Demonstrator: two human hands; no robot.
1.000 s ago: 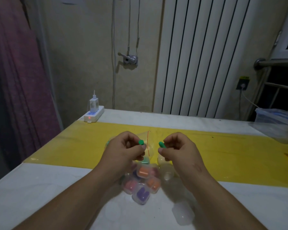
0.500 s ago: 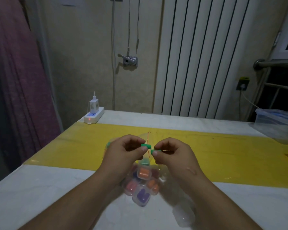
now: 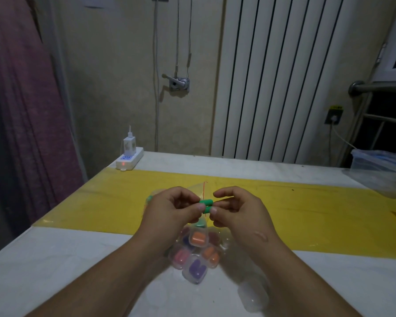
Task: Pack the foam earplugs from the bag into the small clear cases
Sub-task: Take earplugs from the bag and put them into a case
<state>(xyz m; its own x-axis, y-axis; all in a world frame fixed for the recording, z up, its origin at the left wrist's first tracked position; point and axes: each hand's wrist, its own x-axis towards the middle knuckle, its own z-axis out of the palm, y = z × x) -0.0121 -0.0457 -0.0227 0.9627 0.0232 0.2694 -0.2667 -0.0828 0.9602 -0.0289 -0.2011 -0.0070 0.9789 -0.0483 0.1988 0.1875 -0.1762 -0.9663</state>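
Two green foam earplugs (image 3: 206, 205), one pinched in each grip of left hand (image 3: 169, 210) and right hand (image 3: 239, 209), were brought together mid-frame. Casing was judged next.

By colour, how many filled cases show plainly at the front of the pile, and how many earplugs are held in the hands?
orange cases: 2
pink case: 1
purple case: 1
green earplugs: 2
Total: 6; cases farther back are too hidden to count.
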